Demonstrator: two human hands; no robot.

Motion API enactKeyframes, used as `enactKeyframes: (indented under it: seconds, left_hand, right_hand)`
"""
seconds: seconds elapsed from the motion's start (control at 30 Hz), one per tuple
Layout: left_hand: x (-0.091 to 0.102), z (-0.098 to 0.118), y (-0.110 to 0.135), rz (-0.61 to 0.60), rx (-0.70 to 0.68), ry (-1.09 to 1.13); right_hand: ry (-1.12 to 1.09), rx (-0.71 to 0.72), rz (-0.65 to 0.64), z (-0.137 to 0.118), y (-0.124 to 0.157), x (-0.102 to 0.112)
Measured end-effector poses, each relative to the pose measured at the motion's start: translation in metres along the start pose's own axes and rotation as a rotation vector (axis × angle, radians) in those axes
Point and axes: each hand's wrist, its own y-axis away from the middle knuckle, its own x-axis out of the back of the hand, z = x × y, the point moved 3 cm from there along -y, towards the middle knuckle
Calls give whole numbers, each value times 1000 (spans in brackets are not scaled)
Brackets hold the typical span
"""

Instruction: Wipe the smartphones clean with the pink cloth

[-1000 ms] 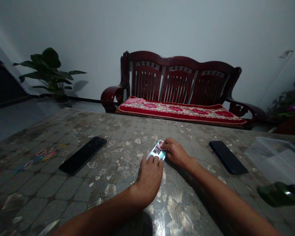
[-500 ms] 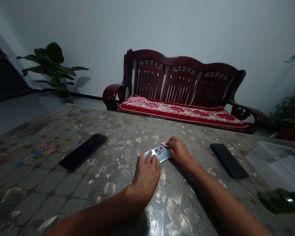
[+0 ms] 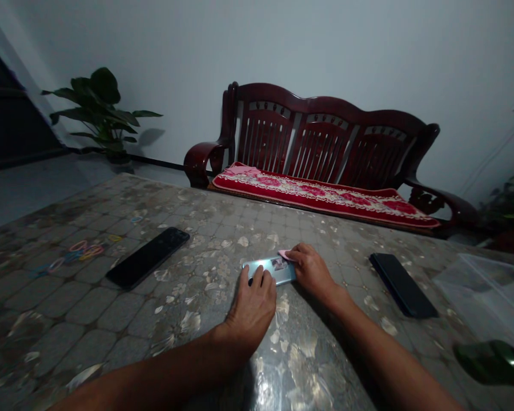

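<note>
A light blue phone (image 3: 261, 265) lies flat on the patterned tabletop, with a small picture on its upper face. My left hand (image 3: 253, 302) holds it from the near side, fingers bent over its face. Between the fingers of my right hand (image 3: 310, 268) is a small pink piece (image 3: 285, 254), perhaps a cloth or pad; most of it is hidden. That hand is closed and presses the pink piece at the phone's far right part. My left thumb is out of sight.
One black phone (image 3: 149, 258) lies to the left, another dark phone (image 3: 402, 285) to the right. Coloured rubber bands (image 3: 79, 251) are at far left. A clear plastic box (image 3: 488, 285) and a green bottle (image 3: 490, 362) are at right. A wooden bench (image 3: 312, 137) stands beyond the table.
The pink piece and my right hand have shifted slightly left along the phone. My left hand still holds the phone. The whole view has turned a little.
</note>
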Motion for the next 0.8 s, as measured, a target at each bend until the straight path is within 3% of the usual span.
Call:
enactKeyframes:
  seconds: [0.23, 0.37, 0.43, 0.57, 0.8]
  left_hand:
    - [-9, -9, 7, 125, -27, -42]
    - [-10, -14, 11, 136, -20, -85]
    - [-9, -16, 12, 134, -4, -92]
    - [-4, -17, 11, 89, 5, -82]
    - [2, -18, 11, 23, 84, -38]
  right_hand:
    - [138, 26, -112, -12, -18, -6]
    - [177, -28, -132, -20, 6, 0]
    - [156, -44, -81, -22, 22, 0]
    - [45, 51, 11, -29, 36, -7]
    - [28, 203, -61, -52, -7, -20]
